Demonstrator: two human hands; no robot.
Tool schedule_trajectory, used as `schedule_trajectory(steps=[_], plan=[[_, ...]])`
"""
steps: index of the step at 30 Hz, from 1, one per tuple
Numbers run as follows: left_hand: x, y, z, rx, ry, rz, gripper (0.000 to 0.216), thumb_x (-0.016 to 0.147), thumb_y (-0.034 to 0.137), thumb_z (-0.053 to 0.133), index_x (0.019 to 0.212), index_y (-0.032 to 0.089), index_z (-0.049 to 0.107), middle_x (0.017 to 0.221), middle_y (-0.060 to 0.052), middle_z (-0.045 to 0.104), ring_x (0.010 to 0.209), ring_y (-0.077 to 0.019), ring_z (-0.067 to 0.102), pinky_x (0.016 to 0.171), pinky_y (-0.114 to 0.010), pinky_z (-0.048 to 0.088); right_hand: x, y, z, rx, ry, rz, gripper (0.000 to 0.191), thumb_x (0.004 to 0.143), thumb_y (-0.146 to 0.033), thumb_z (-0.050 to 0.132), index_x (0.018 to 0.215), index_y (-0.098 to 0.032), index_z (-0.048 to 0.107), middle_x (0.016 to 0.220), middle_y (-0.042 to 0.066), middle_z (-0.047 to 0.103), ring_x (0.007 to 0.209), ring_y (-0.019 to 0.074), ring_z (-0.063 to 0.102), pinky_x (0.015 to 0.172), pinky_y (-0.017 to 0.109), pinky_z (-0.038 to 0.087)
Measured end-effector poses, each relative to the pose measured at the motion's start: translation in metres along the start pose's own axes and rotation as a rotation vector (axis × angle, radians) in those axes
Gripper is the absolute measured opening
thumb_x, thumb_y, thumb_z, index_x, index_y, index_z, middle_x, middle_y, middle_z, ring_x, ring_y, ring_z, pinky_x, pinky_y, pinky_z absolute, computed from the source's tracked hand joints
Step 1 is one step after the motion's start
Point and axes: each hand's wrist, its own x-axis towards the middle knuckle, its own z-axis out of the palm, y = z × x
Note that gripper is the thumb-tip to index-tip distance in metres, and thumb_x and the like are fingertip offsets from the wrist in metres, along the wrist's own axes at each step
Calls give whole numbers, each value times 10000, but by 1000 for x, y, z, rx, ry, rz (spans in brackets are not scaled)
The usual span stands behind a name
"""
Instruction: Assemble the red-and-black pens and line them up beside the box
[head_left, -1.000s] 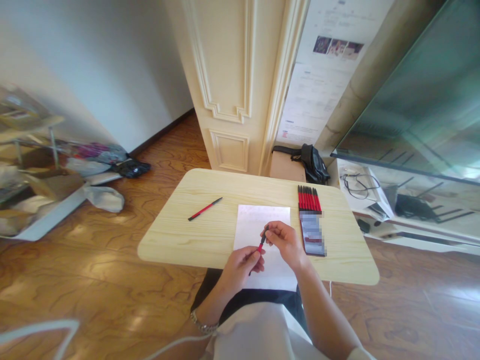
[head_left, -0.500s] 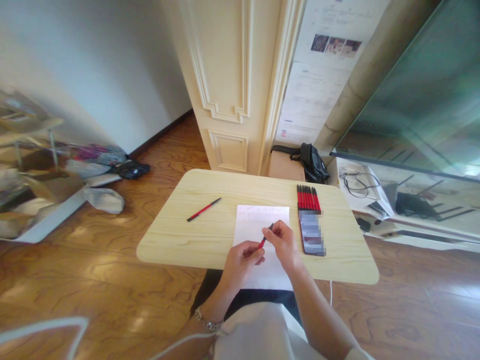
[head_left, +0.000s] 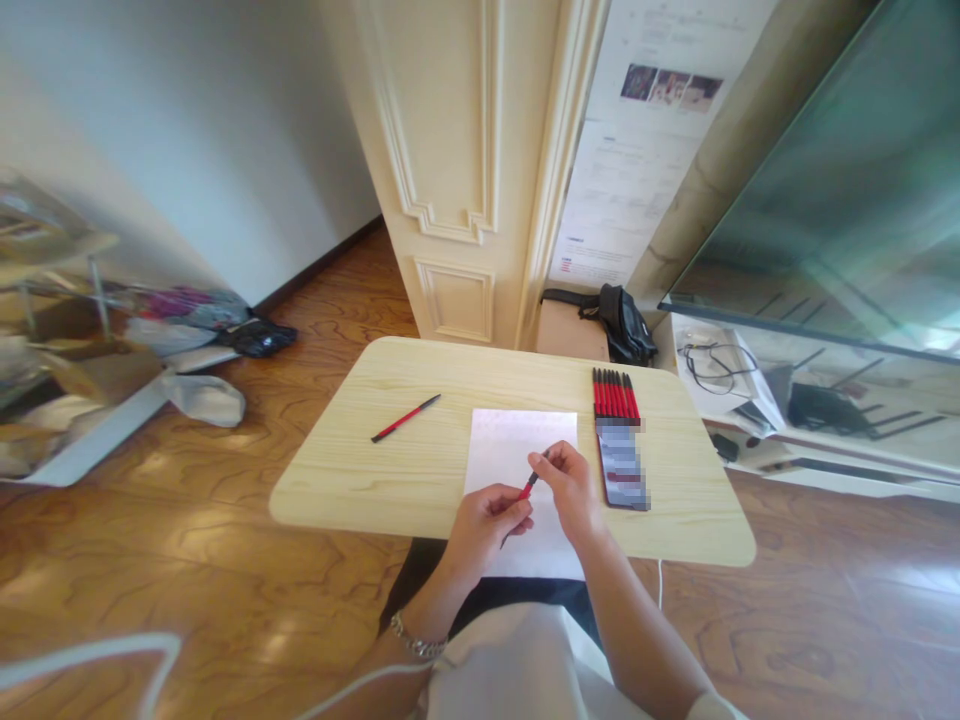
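Note:
A red and black pen (head_left: 528,487) is held between my two hands, above a white sheet of paper (head_left: 496,445). My left hand (head_left: 491,520) is closed round its red barrel, and the dark lower end pokes out below the fingers. At the black upper end, my right hand (head_left: 566,483) pinches with thumb and fingers. Part of the pen is hidden by both hands. Another red and black pen (head_left: 406,418) lies slantwise on the table, left of the paper.
The pale wooden table (head_left: 337,480) has rounded corners. Right of the paper lies a phone (head_left: 621,465) with a blurred screen, and several red and black pens (head_left: 616,398) lie side by side just beyond it. A black bag (head_left: 627,325) sits behind the table.
My hands are in nearly the same place. More of the black upper part shows between them, and the pen's dark lower end now shows below my left hand.

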Motion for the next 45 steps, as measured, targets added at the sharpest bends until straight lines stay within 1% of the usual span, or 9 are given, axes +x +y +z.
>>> schedule_trajectory(steps=[5, 10, 16, 20, 26, 30, 36, 41, 45], plan=[[0, 0, -2, -28, -10, -11, 317, 750, 401, 680, 901, 123, 671, 785, -89, 709, 685, -181, 674, 657, -282, 529, -2, 1, -1, 71, -115, 83, 279, 818, -405, 584, 1006, -205, 630, 897, 56, 655, 823, 176, 581, 696, 296, 440], [1, -3, -2, -32, -2, -10, 319, 730, 394, 702, 896, 124, 666, 754, -80, 706, 691, -188, 676, 672, -293, 531, 0, 7, -2, 58, -51, 31, 180, 726, -339, 706, 764, -188, 617, 721, -2, 603, 685, 131, 537, 665, 271, 419], [0, -6, -3, -78, 1, -35, 322, 745, 413, 682, 905, 134, 661, 799, -83, 708, 711, -196, 682, 695, -313, 538, 0, 10, 0, 100, -110, 92, 275, 819, -409, 587, 991, -201, 639, 880, 51, 648, 811, 168, 568, 689, 293, 430], [0, -5, -2, -66, 11, -27, 310, 736, 404, 694, 889, 136, 664, 789, -83, 706, 719, -202, 682, 705, -318, 537, 2, 13, 1, 50, -42, 39, 196, 728, -361, 702, 783, -183, 641, 706, 3, 604, 680, 132, 529, 650, 269, 408], [1, -6, -2, -87, 17, -32, 311, 747, 404, 683, 905, 137, 655, 795, -82, 701, 720, -204, 680, 701, -325, 535, 1, 16, 4, 92, -97, 94, 264, 817, -417, 585, 945, -197, 655, 827, 40, 643, 768, 158, 560, 657, 281, 416], [2, -7, -3, -84, 19, -30, 300, 734, 390, 699, 876, 130, 656, 773, -82, 700, 714, -202, 678, 705, -323, 534, 2, 16, 4, 52, -42, 52, 181, 725, -347, 706, 739, -181, 637, 677, -11, 598, 641, 113, 514, 616, 251, 387], [3, -7, -4, -88, 31, -23, 297, 743, 394, 689, 884, 137, 648, 771, -74, 698, 701, -199, 679, 683, -314, 534, 0, 13, 7, 72, -93, 87, 267, 818, -409, 583, 959, -196, 658, 847, 45, 660, 754, 152, 565, 640, 273, 416], [3, -7, -4, -77, 47, -19, 300, 723, 393, 704, 855, 128, 656, 756, -82, 700, 687, -201, 677, 672, -316, 534, 1, 12, 7, 29, -33, 36, 172, 726, -342, 702, 732, -181, 641, 675, -10, 613, 617, 108, 509, 605, 248, 386], [3, -5, -3, -85, 47, -12, 293, 716, 387, 707, 852, 133, 655, 744, -74, 699, 673, -195, 673, 663, -315, 534, 1, 10, 7, 35, -82, 79, 259, 807, -407, 593, 940, -200, 672, 830, 41, 668, 736, 150, 568, 634, 269, 417]])
